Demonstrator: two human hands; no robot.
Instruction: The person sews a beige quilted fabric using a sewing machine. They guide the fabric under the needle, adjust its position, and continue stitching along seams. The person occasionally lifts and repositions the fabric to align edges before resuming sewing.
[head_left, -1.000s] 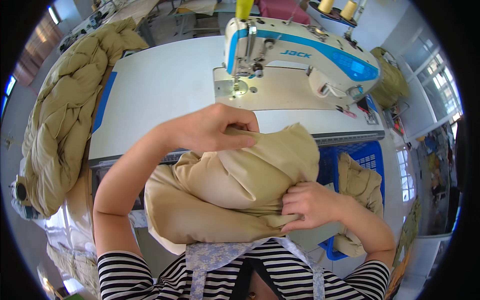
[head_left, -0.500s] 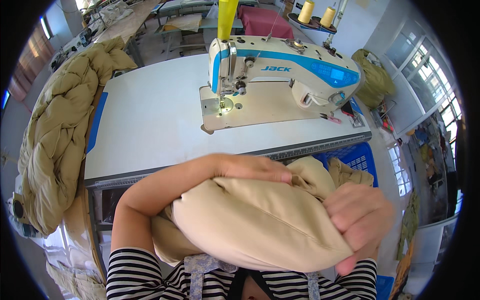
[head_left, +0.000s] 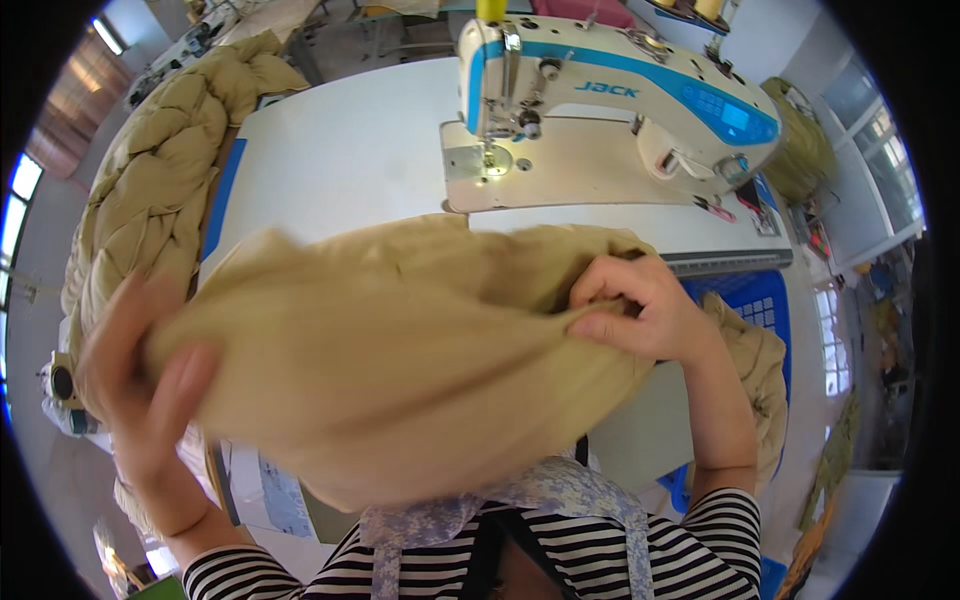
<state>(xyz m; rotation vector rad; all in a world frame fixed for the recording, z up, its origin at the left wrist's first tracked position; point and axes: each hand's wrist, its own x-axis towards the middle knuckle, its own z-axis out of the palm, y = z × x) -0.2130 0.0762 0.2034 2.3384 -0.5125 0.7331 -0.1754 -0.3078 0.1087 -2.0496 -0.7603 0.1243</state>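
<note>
A khaki cloth piece (head_left: 400, 340), blurred by motion, is stretched between my two hands in front of my chest. At its right end my right hand (head_left: 640, 310) pinches the upper edge between thumb and fingers, beside a dark fold or opening. The other end lies in the crook of my left hand (head_left: 150, 370), with the thumb on the near side; this hand is smeared by motion. Beyond the cloth stands a white and blue sewing machine (head_left: 620, 100), its needle area lit. The cloth covers the near part of the white sewing table (head_left: 340, 150).
Quilted khaki padded material (head_left: 150, 170) is heaped along the table's left side. A blue plastic basket (head_left: 765, 290) with khaki cloth (head_left: 745, 370) stands at the right. Pink-handled thread snips (head_left: 715, 208) lie near the machine's right end. A green bundle (head_left: 800, 140) sits behind.
The bunched cloth has been spread wide and raised over the table's front edge. My left hand has swung from atop the cloth to its left end; my right hand has moved up and slightly left.
</note>
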